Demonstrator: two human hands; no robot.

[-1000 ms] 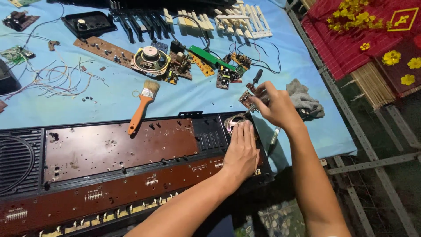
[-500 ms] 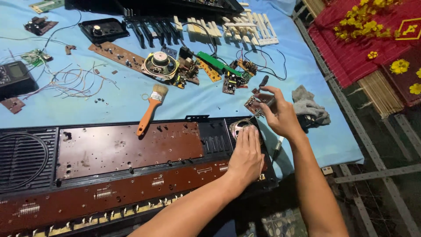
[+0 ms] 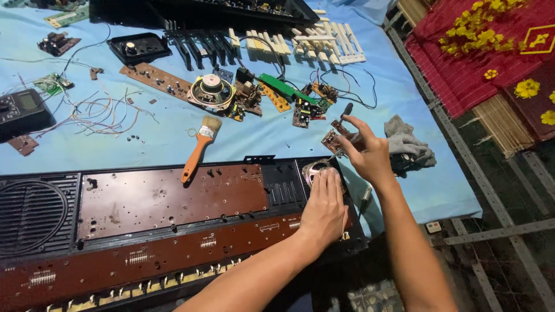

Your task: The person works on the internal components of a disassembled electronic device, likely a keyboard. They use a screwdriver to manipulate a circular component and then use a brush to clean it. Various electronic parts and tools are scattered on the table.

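Observation:
A long opened keyboard case (image 3: 173, 231), black with brown circuit boards inside, lies across the near edge of the blue table. My left hand (image 3: 324, 209) rests flat on its right end, partly covering a round silver speaker (image 3: 314, 169). My right hand (image 3: 365, 155) is raised just right of the case and pinches a small brown circuit board (image 3: 332, 138) with a black knob on a stalk (image 3: 347, 109). A thin wire runs from that board toward the speaker.
An orange-handled brush (image 3: 199, 147) leans on the case's far edge. Loose boards, a speaker (image 3: 211, 91), black and white keys (image 3: 324, 40), coloured wires (image 3: 98, 112), a multimeter (image 3: 20, 110) and a grey cloth (image 3: 407, 144) lie on the blue sheet (image 3: 144, 138). Red flowered cloth (image 3: 480, 52) hangs at right.
The view has shifted slightly. My right hand has lifted the small board a little higher and rightward; my left hand stays on the speaker at the case's right end.

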